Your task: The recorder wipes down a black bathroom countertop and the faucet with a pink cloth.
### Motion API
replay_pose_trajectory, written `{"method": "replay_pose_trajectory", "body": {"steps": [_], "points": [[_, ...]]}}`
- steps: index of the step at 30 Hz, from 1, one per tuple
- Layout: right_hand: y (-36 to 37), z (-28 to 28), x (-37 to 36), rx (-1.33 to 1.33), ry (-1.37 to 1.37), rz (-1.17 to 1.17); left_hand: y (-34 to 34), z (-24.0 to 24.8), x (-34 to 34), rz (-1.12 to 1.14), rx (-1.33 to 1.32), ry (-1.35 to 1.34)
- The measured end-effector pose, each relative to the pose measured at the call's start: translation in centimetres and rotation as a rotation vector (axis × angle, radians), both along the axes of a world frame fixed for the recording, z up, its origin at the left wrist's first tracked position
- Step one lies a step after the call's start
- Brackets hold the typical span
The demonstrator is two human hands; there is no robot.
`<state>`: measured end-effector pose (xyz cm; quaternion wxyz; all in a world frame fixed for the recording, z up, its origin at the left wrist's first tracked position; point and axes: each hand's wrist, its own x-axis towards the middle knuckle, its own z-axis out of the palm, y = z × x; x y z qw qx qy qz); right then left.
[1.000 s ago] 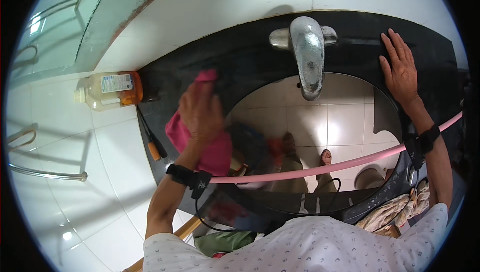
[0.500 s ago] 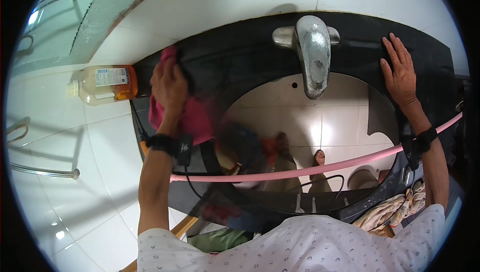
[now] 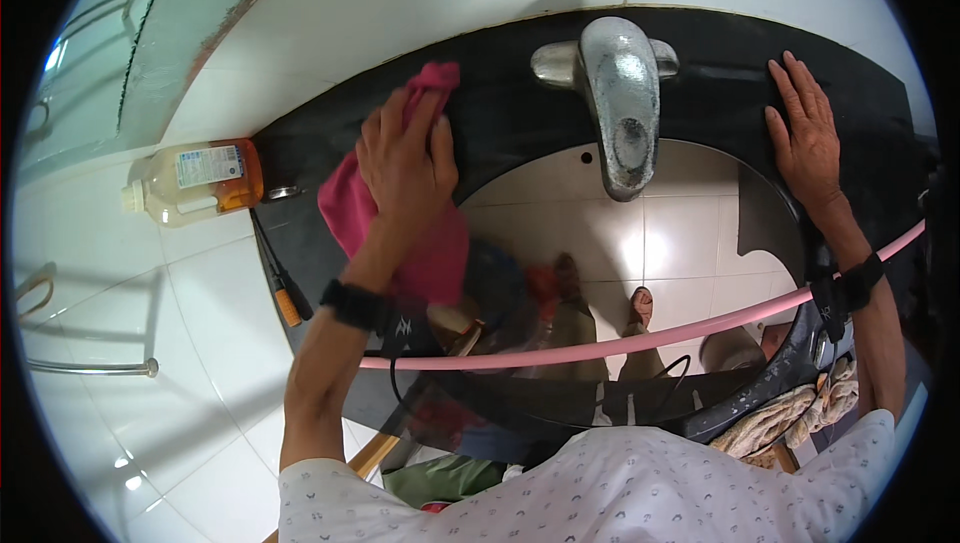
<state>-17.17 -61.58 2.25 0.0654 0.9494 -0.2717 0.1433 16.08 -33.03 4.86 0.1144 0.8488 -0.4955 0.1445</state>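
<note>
A crumpled pink cloth (image 3: 345,205) lies on the black countertop (image 3: 500,108), left of the faucet. My left hand (image 3: 405,163) presses down on it, fingers curved over the fabric; one bunched end pokes out past the fingertips. My right hand (image 3: 805,148) rests flat on the counter to the right of the faucet, fingers stretched out with nothing in them. Between the two hands stands a worn silver faucet (image 3: 622,93), its spout over a large oval opening. Tiled floor and my feet show through that opening.
A clear bottle of amber liquid (image 3: 200,181) lies at the counter's left end, by an orange-handled tool (image 3: 287,305) and a small metal piece (image 3: 286,192). A pink hose (image 3: 600,349) crosses the opening. A beige cloth (image 3: 770,421) hangs at the near right edge.
My left hand has slid to the right with the pink cloth, uncovering the small metal piece and the orange-handled tool. The right hand stays in its place on the counter.
</note>
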Motion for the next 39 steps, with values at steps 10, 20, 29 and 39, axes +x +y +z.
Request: {"method": "replay_pose_trajectory", "body": {"steps": [10,20,29,39], "points": [[0.2,0.0,-0.2,0.047,-0.057,0.009,9.6,-1.0,6.7,0.335,-0.007,-0.018],[-0.1,0.0,-0.3,-0.029,0.006,0.000,0.2,0.3,-1.4,-0.163,-0.049,0.013],[0.2,0.1,-0.2,0.019,-0.006,-0.019,3.7,1.1,0.3,-0.361,0.099,0.071],[0.7,0.4,0.2,0.058,-0.039,-0.013,-6.8,0.0,0.8,-0.365,-0.044,0.016]]}}
